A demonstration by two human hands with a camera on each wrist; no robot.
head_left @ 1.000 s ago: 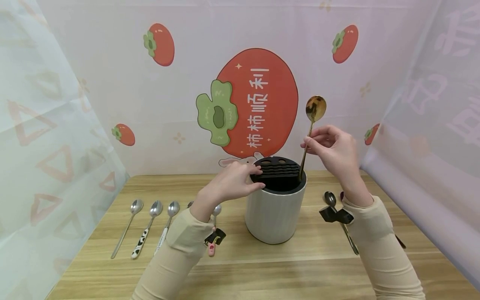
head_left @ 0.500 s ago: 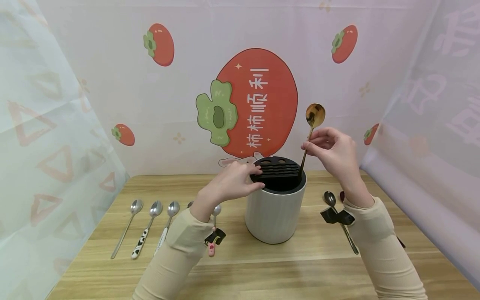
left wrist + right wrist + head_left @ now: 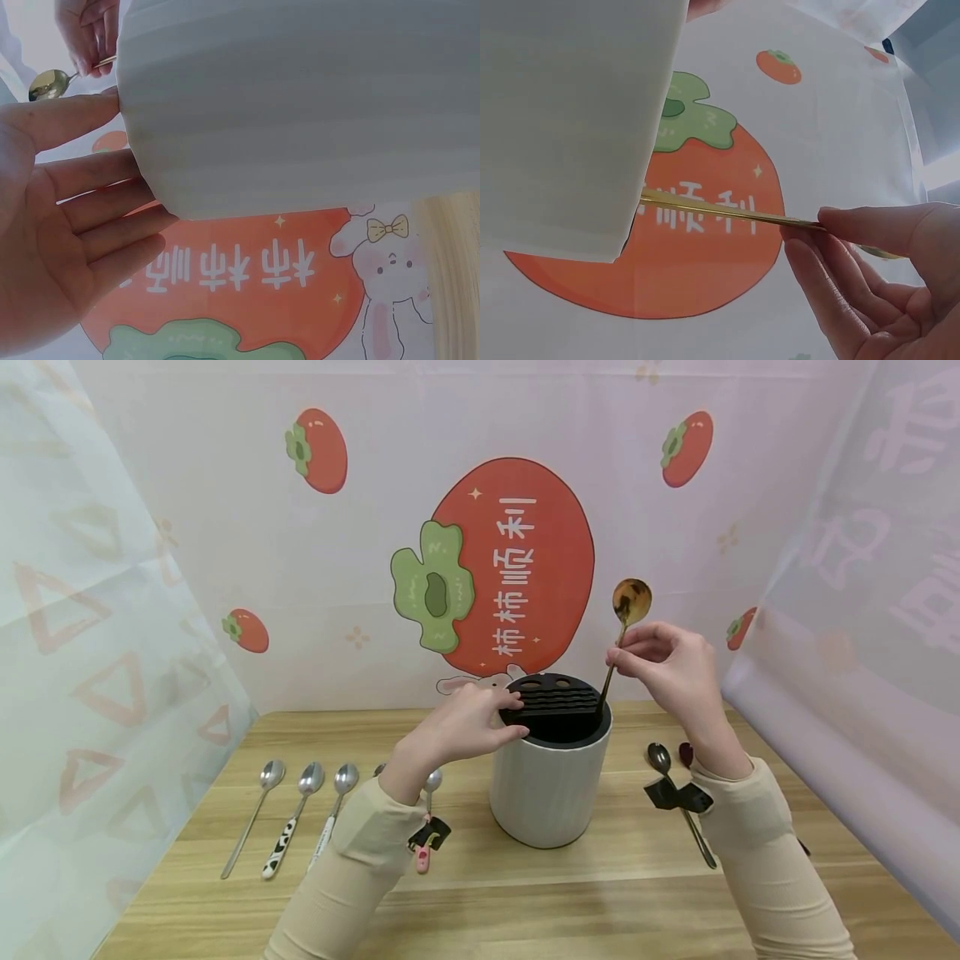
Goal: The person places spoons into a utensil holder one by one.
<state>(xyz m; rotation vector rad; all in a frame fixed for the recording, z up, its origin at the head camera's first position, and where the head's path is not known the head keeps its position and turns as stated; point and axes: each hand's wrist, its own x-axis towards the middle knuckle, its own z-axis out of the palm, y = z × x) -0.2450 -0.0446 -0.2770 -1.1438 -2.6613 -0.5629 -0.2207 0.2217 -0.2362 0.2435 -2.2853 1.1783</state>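
Several silver spoons (image 3: 310,779) left, sleeve (image 3: 352,868) overlapping some. Right hand (image 3: 667,675) pinches gold spoon (image 3: 632,602), handle end inside white holder (image 3: 547,802) at right; left hand (image 3: 468,718), fingers extended, touches holder's left. Wristband (image 3: 678,795) crosses dark spoon (image 3: 660,758), right.

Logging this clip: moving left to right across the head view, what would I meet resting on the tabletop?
All-silver spoon → cow-print-handled spoon → white-handled spoon → mostly hidden spoon → pink-handled spoon → white container → dark spoon.
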